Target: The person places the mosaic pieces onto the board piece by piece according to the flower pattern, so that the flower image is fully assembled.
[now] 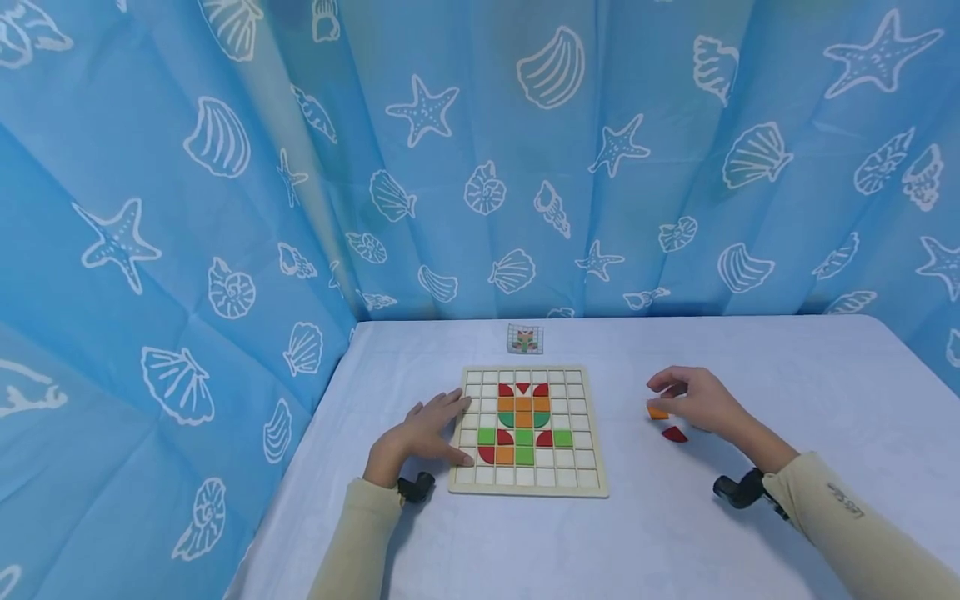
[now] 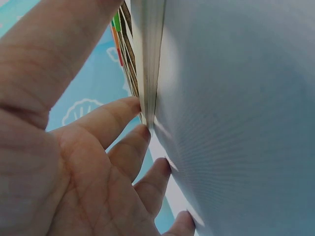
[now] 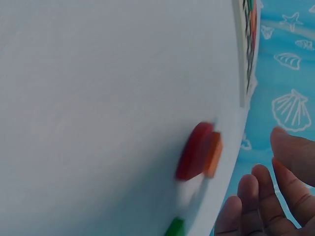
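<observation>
A square wooden mosaic board (image 1: 528, 492) with a grid of white cells lies on the table, with red, orange and green tiles set in a flower-like pattern. My left hand (image 1: 425, 431) rests at its left side, thumb and fingertips spread along the edge; the left wrist view shows the fingers (image 2: 123, 115) against the rim. To the right of the board, my right hand (image 1: 701, 402) hovers with loosely bent fingers and no tile visible between them. Below it lie an orange tile (image 1: 657, 412) and a red rounded tile (image 1: 675, 434). A green tile (image 3: 175, 227) shows partly in the right wrist view.
A small pattern card (image 1: 525, 339) with a similar flower picture lies behind the board. White cloth covers the table (image 1: 570, 550). A blue curtain (image 1: 480, 125) with white shells and starfish hangs along the back and left.
</observation>
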`<action>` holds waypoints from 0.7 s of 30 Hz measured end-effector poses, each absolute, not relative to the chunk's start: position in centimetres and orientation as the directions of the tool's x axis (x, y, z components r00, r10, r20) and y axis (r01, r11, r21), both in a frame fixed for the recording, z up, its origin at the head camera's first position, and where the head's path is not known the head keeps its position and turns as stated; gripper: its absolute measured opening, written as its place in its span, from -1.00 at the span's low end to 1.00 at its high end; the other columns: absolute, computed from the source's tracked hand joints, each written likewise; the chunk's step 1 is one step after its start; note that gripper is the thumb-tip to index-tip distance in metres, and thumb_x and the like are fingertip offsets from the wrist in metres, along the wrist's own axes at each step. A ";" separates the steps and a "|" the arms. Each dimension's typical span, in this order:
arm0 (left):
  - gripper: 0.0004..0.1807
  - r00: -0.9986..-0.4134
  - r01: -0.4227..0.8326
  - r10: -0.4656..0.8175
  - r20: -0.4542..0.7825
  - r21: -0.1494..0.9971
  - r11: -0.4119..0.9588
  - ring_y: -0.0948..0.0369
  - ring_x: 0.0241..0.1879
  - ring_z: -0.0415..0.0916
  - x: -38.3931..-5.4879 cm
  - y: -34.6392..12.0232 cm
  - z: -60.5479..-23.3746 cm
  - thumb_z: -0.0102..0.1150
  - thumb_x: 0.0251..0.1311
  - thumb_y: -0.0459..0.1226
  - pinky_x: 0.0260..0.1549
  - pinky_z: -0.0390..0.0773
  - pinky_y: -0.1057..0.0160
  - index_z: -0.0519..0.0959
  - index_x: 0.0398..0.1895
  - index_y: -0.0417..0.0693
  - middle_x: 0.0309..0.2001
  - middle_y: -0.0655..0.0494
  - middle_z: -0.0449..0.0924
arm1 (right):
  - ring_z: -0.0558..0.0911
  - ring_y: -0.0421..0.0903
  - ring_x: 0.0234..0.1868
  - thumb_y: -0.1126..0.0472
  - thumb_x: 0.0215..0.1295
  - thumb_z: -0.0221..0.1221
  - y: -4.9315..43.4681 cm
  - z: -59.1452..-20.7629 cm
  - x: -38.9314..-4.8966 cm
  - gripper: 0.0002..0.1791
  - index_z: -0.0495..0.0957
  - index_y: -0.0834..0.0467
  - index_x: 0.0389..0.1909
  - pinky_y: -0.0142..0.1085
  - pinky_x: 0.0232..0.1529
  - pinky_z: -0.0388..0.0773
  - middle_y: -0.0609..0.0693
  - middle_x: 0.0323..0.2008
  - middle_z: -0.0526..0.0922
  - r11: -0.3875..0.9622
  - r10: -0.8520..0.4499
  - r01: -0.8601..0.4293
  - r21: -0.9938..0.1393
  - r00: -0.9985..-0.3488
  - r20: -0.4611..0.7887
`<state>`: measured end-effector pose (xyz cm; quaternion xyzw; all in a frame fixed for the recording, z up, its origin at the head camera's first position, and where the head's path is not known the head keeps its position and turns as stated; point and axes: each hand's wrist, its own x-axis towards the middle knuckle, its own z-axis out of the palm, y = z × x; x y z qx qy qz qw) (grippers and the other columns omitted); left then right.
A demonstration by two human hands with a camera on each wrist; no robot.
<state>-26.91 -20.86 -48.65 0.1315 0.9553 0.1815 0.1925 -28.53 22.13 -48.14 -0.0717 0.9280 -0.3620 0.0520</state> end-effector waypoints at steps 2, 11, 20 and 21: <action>0.15 -0.892 0.182 0.321 -0.317 0.399 0.899 0.00 0.59 -0.18 -26.9 -20.8 -48.7 0.51 -0.10 0.13 0.51 -0.18 -0.23 0.09 0.56 0.15 0.60 0.11 -0.07 | 0.62 0.08 -0.10 0.17 0.19 0.35 22.4 -48.4 -28.5 -0.62 0.60 0.24 0.00 -0.21 -0.25 0.68 0.21 -0.05 0.66 0.732 -0.165 -0.072 -0.677 -0.984 -0.074; 0.15 -0.895 0.179 0.318 -0.314 0.400 0.899 0.00 0.59 -0.18 -26.7 -20.7 -48.5 0.52 -0.11 0.11 0.51 -0.18 -0.24 0.11 0.56 0.13 0.60 0.10 -0.05 | 0.62 0.12 -0.07 0.20 0.16 0.37 23.0 -49.1 -28.6 -0.61 0.60 0.26 0.00 -0.12 -0.15 0.70 0.24 -0.04 0.64 0.739 -0.177 -0.055 -0.671 -0.977 -0.116; 0.15 -0.893 0.184 0.325 -0.311 0.407 0.895 -0.01 0.59 -0.18 -26.8 -20.8 -48.6 0.51 -0.11 0.12 0.51 -0.18 -0.25 0.11 0.56 0.13 0.60 0.09 -0.05 | 0.57 0.05 -0.11 0.18 0.08 0.44 22.9 -49.4 -29.0 -0.55 0.62 0.24 0.00 -0.10 -0.08 0.68 0.18 -0.08 0.66 0.779 -0.203 -0.075 -0.622 -0.969 -0.137; 0.15 -0.893 0.184 0.324 -0.312 0.405 0.896 -0.01 0.59 -0.18 -26.8 -20.8 -48.6 0.51 -0.11 0.12 0.51 -0.18 -0.25 0.10 0.56 0.13 0.60 0.09 -0.05 | 0.57 0.05 -0.11 0.18 0.08 0.43 22.9 -49.5 -29.0 -0.56 0.63 0.24 -0.01 -0.08 -0.07 0.68 0.18 -0.08 0.66 0.785 -0.207 -0.082 -0.615 -0.969 -0.134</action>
